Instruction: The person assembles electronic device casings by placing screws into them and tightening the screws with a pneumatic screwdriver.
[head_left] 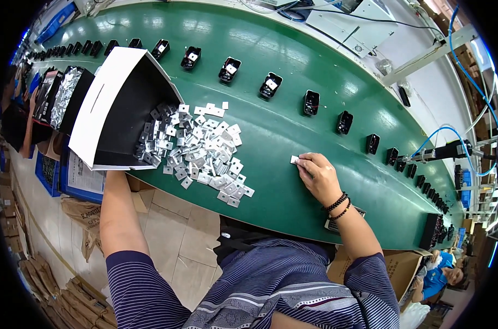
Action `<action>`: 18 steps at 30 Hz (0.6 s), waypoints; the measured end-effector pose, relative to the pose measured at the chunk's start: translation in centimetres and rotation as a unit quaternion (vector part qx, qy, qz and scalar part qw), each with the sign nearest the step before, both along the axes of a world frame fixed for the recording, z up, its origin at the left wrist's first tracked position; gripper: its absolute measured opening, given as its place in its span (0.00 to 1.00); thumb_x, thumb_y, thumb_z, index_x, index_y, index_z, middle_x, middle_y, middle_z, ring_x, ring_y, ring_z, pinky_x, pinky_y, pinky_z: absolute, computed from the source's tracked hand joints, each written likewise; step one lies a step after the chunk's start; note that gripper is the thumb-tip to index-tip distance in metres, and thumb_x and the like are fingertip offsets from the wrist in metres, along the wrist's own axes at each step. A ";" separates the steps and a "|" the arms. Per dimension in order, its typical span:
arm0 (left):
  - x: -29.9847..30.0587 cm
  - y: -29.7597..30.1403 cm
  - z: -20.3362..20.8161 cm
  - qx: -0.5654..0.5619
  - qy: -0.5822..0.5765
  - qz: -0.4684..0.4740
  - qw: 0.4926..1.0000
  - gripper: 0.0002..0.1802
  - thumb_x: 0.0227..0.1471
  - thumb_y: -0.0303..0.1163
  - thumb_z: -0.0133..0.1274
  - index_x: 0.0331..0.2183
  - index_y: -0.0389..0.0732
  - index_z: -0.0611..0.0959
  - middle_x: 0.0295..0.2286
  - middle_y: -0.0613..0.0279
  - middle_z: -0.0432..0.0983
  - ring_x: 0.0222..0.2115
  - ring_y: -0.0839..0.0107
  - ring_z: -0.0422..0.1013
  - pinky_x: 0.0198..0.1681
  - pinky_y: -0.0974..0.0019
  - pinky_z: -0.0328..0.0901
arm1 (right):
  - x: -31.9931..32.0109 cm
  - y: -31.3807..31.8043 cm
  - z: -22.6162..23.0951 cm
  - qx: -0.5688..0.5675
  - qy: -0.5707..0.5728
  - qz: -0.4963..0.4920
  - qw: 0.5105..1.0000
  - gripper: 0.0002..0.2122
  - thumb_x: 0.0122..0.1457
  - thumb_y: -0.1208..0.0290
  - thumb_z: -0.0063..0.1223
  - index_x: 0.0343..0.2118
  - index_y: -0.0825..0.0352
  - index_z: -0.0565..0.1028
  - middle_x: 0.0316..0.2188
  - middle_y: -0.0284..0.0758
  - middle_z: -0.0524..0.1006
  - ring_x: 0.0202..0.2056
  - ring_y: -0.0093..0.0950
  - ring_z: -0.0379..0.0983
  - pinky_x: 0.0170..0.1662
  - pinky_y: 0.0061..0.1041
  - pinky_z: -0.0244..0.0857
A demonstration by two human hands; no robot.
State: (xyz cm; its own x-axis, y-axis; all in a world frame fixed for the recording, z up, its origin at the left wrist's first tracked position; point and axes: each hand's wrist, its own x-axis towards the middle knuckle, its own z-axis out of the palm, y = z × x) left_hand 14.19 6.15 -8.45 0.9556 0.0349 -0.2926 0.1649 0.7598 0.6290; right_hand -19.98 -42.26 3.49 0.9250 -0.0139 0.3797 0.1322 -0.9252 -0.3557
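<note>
A white box with a black inside (109,104) lies tipped on its side at the left, its mouth facing right. Small square silvery metal plates with holes (208,148) spill from it into a heap on the green table. My left forearm (120,214) reaches up to the box's near edge; the box hides my left hand, so its fingers do not show. Right of the heap, my right hand (317,175) is closed, pinching one small metal plate (294,159) between thumb and fingertips, low over the tabletop or touching it.
Several black open housings (271,85) stand in a long curved row across the green table (271,197); some hold a pale plate. A black tool with a blue hose (449,151) is at the right. Another person (443,277) sits at lower right. Blue bins (47,174) stand at the left.
</note>
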 end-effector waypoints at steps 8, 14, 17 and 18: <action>1.7 10.0 -6.4 -0.022 -0.056 -0.023 0.998 0.41 0.65 0.68 0.29 0.71 0.58 0.59 0.70 0.63 0.52 0.71 0.55 0.47 0.70 0.34 0.43 | 5.3 -1.9 3.4 -0.031 -0.111 0.002 0.993 0.10 0.48 0.83 0.65 0.35 0.67 0.81 0.35 0.33 0.82 0.30 0.32 0.77 0.37 0.27 0.72; -0.1 -1.2 1.0 0.067 -0.108 -0.101 0.987 0.39 0.68 0.63 0.30 0.70 0.50 0.60 0.69 0.58 0.53 0.70 0.57 0.48 0.73 0.45 0.38 | 8.6 -9.1 2.8 -0.119 -0.083 -0.146 0.979 0.07 0.51 0.78 0.62 0.34 0.66 0.78 0.32 0.36 0.80 0.31 0.37 0.75 0.38 0.32 0.71; 0.2 2.7 0.2 0.062 -0.206 -0.161 0.963 0.39 0.69 0.61 0.30 0.70 0.48 0.59 0.69 0.56 0.53 0.70 0.57 0.49 0.73 0.47 0.38 | 10.6 -8.5 1.8 -0.114 -0.078 -0.112 0.984 0.07 0.51 0.77 0.61 0.34 0.66 0.78 0.32 0.36 0.79 0.31 0.37 0.75 0.38 0.32 0.71; 0.8 6.6 -1.3 0.015 -0.287 -0.217 0.933 0.39 0.69 0.61 0.29 0.71 0.50 0.58 0.70 0.57 0.53 0.70 0.55 0.49 0.72 0.44 0.40 | 11.5 -7.6 1.5 -0.101 -0.081 -0.087 0.988 0.06 0.51 0.76 0.61 0.33 0.66 0.78 0.32 0.36 0.79 0.31 0.37 0.75 0.39 0.32 0.71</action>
State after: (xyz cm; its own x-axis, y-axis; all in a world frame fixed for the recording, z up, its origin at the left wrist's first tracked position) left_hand 15.04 12.76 -9.79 0.8806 -0.3918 0.2665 0.0825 0.6806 0.7279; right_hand -8.46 -49.85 4.99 0.8424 -0.0773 0.5332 0.0040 -0.9887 -0.1496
